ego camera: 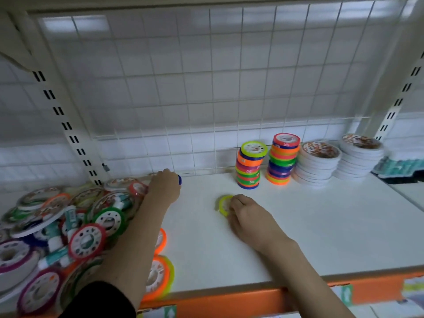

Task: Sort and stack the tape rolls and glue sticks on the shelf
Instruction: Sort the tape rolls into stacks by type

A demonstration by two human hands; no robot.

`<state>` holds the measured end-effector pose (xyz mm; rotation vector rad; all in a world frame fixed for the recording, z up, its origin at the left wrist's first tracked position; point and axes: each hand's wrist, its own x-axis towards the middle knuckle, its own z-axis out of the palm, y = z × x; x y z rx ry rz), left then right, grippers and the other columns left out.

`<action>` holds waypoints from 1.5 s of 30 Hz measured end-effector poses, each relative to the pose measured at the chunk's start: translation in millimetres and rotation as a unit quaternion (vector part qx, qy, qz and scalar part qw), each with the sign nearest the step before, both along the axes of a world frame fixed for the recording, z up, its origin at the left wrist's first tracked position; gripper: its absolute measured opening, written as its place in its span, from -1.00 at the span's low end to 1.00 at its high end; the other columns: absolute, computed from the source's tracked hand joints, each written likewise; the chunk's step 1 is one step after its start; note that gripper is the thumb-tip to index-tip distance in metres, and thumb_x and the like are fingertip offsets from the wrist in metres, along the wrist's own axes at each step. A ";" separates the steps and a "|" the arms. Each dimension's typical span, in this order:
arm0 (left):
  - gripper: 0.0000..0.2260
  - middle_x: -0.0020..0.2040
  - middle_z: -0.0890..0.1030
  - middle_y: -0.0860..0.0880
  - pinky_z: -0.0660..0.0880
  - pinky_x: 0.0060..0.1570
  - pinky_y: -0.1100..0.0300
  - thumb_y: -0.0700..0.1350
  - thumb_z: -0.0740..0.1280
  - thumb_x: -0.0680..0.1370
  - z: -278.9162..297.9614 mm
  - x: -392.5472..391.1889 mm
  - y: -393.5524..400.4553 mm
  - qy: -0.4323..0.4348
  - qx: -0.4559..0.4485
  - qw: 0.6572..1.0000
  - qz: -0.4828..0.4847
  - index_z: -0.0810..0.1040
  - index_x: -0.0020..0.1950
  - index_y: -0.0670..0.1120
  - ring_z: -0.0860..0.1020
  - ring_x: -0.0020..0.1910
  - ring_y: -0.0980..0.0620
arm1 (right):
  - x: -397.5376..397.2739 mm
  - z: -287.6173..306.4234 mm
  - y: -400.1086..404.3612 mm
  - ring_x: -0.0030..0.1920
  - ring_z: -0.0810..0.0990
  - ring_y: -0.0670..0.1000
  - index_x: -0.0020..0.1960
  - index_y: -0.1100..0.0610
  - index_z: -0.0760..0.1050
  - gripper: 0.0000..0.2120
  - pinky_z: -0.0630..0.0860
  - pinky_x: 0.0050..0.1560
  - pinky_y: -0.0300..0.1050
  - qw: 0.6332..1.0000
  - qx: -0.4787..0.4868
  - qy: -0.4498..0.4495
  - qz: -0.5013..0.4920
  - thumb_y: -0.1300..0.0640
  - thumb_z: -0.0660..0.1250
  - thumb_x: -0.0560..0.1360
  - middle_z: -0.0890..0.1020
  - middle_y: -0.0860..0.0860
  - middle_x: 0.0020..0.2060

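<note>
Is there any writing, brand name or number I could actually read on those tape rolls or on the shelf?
No text reads clearly.
White tape rolls: orange-brown print on top, too blurred to read.
Colored tape rolls: small marks on the sides, too small to read.
Shelf edge: green tags with a white up arrow, no legible words.
Glue sticks in the pile: label print blurred.

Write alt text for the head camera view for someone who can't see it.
Two bare hands work on a white shelf: the right hand holds a yellow roll, the left hand grips a blue roll. A loose pile of tape rolls and glue sticks lies left; colored stacks and white stacks stand at the back right.
</note>
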<state>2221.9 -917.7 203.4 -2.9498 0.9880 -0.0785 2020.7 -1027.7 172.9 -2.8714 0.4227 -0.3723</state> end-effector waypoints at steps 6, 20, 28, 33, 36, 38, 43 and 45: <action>-0.74 0.10 0.47 -0.15 0.36 -0.10 0.18 -0.11 0.16 0.61 1.3 3.3 4.5 0.015 -0.023 0.999 -0.024 0.51 0.12 -0.26 0.48 0.03 -0.07 | -2.5 7.4 -2.4 0.26 0.39 0.10 0.28 0.23 0.38 -0.68 0.46 0.10 -0.07 0.999 0.008 -0.041 0.029 0.12 0.15 0.58 0.42 0.08 0.25; -0.86 -0.04 0.55 -0.10 0.42 -0.05 0.09 -0.20 0.33 0.53 2.1 -100.5 31.0 -0.023 -0.358 0.928 -0.102 0.57 0.03 -0.23 0.49 -0.07 -0.10 | 7.0 99.2 -69.7 0.12 0.47 0.24 0.09 0.36 0.47 -0.79 0.43 0.07 0.04 0.982 -0.037 -0.185 0.019 0.23 0.25 0.54 0.51 0.22 0.11; -0.70 -0.01 0.61 -0.09 0.55 -0.09 -0.04 -0.06 0.24 0.47 -10.0 -123.3 27.0 -0.026 -0.347 0.933 -0.098 0.60 0.07 -0.21 0.57 -0.07 -0.10 | 21.8 107.1 -94.3 0.19 0.42 0.18 0.21 0.32 0.41 -0.73 0.42 0.04 -0.01 0.997 -0.064 -0.053 -0.008 0.17 0.16 0.59 0.45 0.17 0.18; -0.80 0.00 0.60 -0.12 0.55 -0.07 -0.03 -0.17 0.34 0.51 -15.6 -123.8 26.5 -0.032 -0.336 0.938 -0.081 0.60 0.08 -0.23 0.57 -0.06 -0.13 | 24.7 101.7 -96.3 0.15 0.45 0.17 0.20 0.31 0.43 -0.72 0.45 0.09 0.05 0.997 -0.079 -0.003 -0.002 0.17 0.11 0.61 0.46 0.17 0.16; -0.81 0.00 0.60 -0.12 0.53 -0.05 -0.04 -0.22 0.39 0.48 -17.4 -122.1 25.5 -0.025 -0.333 0.940 -0.076 0.59 0.08 -0.23 0.56 -0.05 -0.13 | 25.0 100.3 -97.3 0.11 0.46 0.18 0.16 0.31 0.44 -0.74 0.46 0.05 0.04 0.997 -0.078 -0.011 0.004 0.18 0.10 0.61 0.47 0.18 0.12; -0.81 0.00 0.60 -0.12 0.53 -0.05 -0.04 -0.22 0.38 0.49 -17.8 -121.4 23.9 -0.018 -0.327 0.942 -0.074 0.59 0.08 -0.23 0.56 -0.05 -0.13 | 25.2 98.8 -98.4 0.13 0.46 0.17 0.19 0.30 0.43 -0.73 0.47 0.05 0.03 0.998 -0.068 -0.013 0.007 0.17 0.10 0.61 0.47 0.17 0.16; -0.84 -0.04 0.61 -0.13 0.54 -0.11 -0.03 -0.22 0.39 0.48 -11.4 -117.3 13.1 -0.017 -0.297 0.951 -0.086 0.60 0.03 -0.23 0.56 -0.09 -0.15 | 13.6 89.5 -97.3 0.35 0.33 0.13 0.37 0.23 0.33 -0.57 0.27 0.27 -0.12 0.997 -0.035 -0.067 0.015 0.09 0.24 0.56 0.37 0.13 0.35; -0.86 -0.05 0.61 -0.15 0.54 -0.15 -0.03 -0.22 0.40 0.47 -5.7 -114.1 5.7 -0.032 -0.278 0.955 -0.095 0.61 0.00 -0.24 0.56 -0.11 -0.17 | 1.0 81.8 -93.7 0.35 0.33 0.18 0.38 0.28 0.33 -0.55 0.24 0.33 -0.09 0.992 -0.044 -0.119 0.010 0.15 0.27 0.53 0.37 0.18 0.36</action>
